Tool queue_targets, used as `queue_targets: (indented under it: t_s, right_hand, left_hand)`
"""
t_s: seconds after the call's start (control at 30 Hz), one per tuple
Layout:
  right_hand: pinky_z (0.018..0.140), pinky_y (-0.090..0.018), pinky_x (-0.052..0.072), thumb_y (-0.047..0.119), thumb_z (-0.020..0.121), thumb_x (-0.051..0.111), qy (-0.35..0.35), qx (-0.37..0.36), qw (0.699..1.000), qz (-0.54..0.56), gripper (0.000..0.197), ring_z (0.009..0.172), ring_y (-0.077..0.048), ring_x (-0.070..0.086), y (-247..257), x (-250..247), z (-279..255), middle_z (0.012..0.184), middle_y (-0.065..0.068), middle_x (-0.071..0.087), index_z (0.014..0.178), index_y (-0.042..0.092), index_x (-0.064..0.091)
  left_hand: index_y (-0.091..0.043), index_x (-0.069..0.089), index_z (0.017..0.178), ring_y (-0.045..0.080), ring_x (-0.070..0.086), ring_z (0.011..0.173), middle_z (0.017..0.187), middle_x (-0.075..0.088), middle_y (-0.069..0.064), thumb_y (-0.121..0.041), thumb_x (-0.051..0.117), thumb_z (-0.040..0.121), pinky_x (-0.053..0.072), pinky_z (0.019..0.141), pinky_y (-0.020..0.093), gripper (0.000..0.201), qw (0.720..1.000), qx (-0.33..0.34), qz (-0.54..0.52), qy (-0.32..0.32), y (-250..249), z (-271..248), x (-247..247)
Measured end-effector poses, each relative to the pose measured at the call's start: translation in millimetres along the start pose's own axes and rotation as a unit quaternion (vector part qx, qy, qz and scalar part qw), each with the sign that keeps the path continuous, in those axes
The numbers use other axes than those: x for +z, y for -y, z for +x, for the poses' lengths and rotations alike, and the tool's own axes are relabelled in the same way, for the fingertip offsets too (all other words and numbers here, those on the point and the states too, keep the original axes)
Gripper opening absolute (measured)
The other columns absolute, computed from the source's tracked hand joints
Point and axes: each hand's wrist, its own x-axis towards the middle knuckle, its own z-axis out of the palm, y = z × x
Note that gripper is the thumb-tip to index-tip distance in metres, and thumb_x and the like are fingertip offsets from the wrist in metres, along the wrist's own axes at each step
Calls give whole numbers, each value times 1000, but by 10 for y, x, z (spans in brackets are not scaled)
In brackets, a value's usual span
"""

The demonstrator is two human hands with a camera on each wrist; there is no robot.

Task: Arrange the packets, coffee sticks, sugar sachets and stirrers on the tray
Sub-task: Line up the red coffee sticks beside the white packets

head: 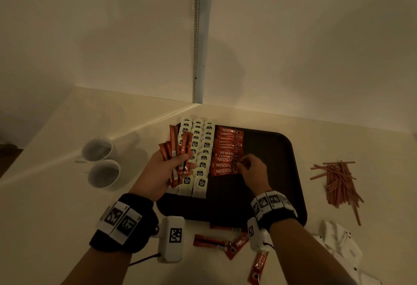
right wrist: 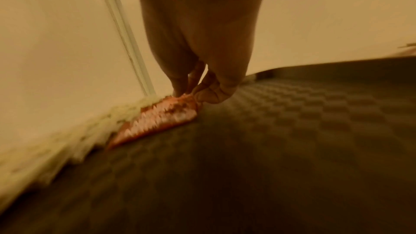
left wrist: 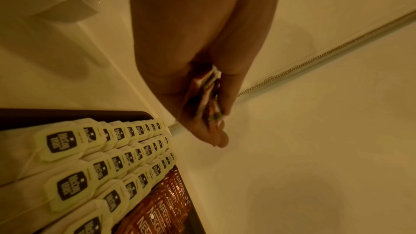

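A dark tray [head: 270,149] holds three rows of white tea packets [head: 199,156] and, beside them, a column of overlapping red coffee sticks [head: 226,151]. My left hand [head: 173,167] hovers over the tray's left side and grips a fanned bunch of red coffee sticks [head: 180,151]; their ends show between its fingers [left wrist: 209,99] in the left wrist view. My right hand [head: 248,167] is at the right ends of the lower sticks in the column, fingertips [right wrist: 207,93] pinching the end of a red coffee stick [right wrist: 162,118] on the tray [right wrist: 292,131].
Two white cups [head: 99,163] stand left of the tray. A loose pile of brown stirrers [head: 338,183] lies to its right, white sachets [head: 338,244] at the front right. Several loose coffee sticks [head: 225,242] lie on the table before the tray.
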Motion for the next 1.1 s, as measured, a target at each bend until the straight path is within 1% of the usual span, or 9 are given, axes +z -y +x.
queue_targets:
  t_s: [0.17, 0.3, 0.37, 0.43, 0.53, 0.7, 0.87, 1.0, 1.1]
  right_hand:
    - [62, -16, 45, 44, 90, 53, 94, -71, 976, 181, 23, 73, -4, 58, 812, -287, -281, 86, 9, 59, 97, 22, 57]
    - [52, -11, 45, 38, 88, 59, 160, -144, 963, 164, 27, 55, 1, 56, 1210, -324, -438, 82, 5, 60, 101, 15, 61]
    - [55, -10, 47, 24, 90, 60, 166, -132, 956, 202, 18, 59, 1, 59, 1218, -346, -452, 86, 0, 61, 100, 9, 61]
    - [63, -16, 52, 12, 91, 57, 198, -103, 931, 289, 9, 67, -5, 64, 1167, -391, -468, 89, -7, 62, 98, 7, 59]
    - [74, -21, 55, 2, 91, 52, 213, -86, 894, 384, 11, 83, -12, 67, 1089, -456, -512, 102, -9, 60, 99, 7, 58]
    - [83, -28, 55, -2, 89, 52, 184, -108, 878, 429, 25, 108, -25, 61, 1065, -421, -596, 122, -12, 56, 107, 14, 62]
    - [87, -32, 54, 9, 85, 63, 164, -128, 891, 404, 30, 110, -21, 61, 1084, -364, -651, 120, -3, 60, 114, 19, 65]
    - [84, -23, 53, 1, 85, 61, 154, -163, 892, 392, 32, 105, -13, 64, 1141, -321, -712, 112, 4, 67, 115, 12, 63]
    - [79, -20, 53, 0, 87, 57, 174, -152, 876, 424, 29, 97, -13, 66, 1149, -299, -728, 108, -1, 68, 111, 15, 64]
  left_hand:
    - [-10, 55, 85, 20, 68, 72, 96, 68, 11, 0, 56, 91, 57, 69, 30, 11, 992, 15, 119, 29, -26, 37, 148]
    - [-6, 55, 97, 17, 69, 76, 99, 66, 9, -9, 57, 93, 56, 67, 23, 6, 983, 1, 161, 85, -46, 43, 234]
    - [-1, 56, 104, 20, 71, 83, 106, 69, 11, -16, 55, 95, 57, 70, 25, 18, 987, 3, 143, 76, -41, 49, 217]
    - [-2, 56, 94, 25, 71, 88, 105, 70, 14, -19, 54, 96, 59, 73, 31, 17, 994, 14, 102, 36, -57, 23, 178]
    - [-12, 53, 82, 24, 71, 79, 93, 71, 8, -18, 56, 94, 57, 60, 26, 14, 999, 24, 30, -27, -87, 15, 134]
    - [-11, 65, 103, 15, 69, 69, 93, 72, 4, -21, 66, 87, 46, 49, 19, 20, 996, 70, 47, -41, -161, 11, 207]
    - [-14, 70, 90, 14, 67, 62, 75, 73, 6, -21, 72, 82, 45, 53, 26, 11, 980, 138, 115, -87, -195, 5, 245]
    - [-12, 71, 85, 8, 67, 57, 72, 71, 2, -19, 76, 78, 48, 54, 13, 11, 963, 188, 173, -86, -209, -19, 287]
    - [-13, 72, 83, 11, 68, 59, 69, 72, 3, -21, 79, 76, 53, 62, 19, 13, 953, 201, 205, -94, -208, -16, 288]
